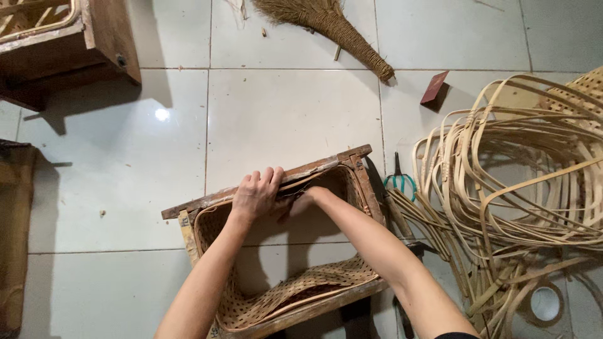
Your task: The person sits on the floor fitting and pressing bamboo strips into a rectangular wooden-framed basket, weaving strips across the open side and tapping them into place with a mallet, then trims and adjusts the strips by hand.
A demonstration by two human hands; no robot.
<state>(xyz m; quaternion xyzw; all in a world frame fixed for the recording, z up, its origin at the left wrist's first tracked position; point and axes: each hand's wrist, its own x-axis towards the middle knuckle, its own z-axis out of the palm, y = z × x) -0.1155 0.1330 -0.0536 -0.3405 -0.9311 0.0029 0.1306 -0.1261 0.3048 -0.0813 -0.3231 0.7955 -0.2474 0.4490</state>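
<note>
At the far left edge of the tiled floor (pixel 113 276) a brown wooden piece (pixel 14 238) runs out of view, and in the far-left corner stands part of another wooden frame (pixel 75 44). Near the middle of the floor's near edge lies a worn wooden seat frame (pixel 264 188) with torn woven cane (pixel 295 295) hanging loose from its inner edges, the tiles showing through the open middle. The left hand (pixel 256 194) lies over the frame's far rail, fingers curled down over the wood and closed on it. The right hand (pixel 301 202) reaches inside just beside it, under that same rail; its fingers are mostly hidden, so I cannot tell whether they grip anything. Beyond, at the floor's far edge, lies a straw broom (pixel 333 28). Just right of the frame lie teal-handled pliers (pixel 400 182), a small reddish block (pixel 434 86) farther off, a big tangle of pale cane strips (pixel 515 176), and a tape roll (pixel 544 304) toward the near-right corner.
</note>
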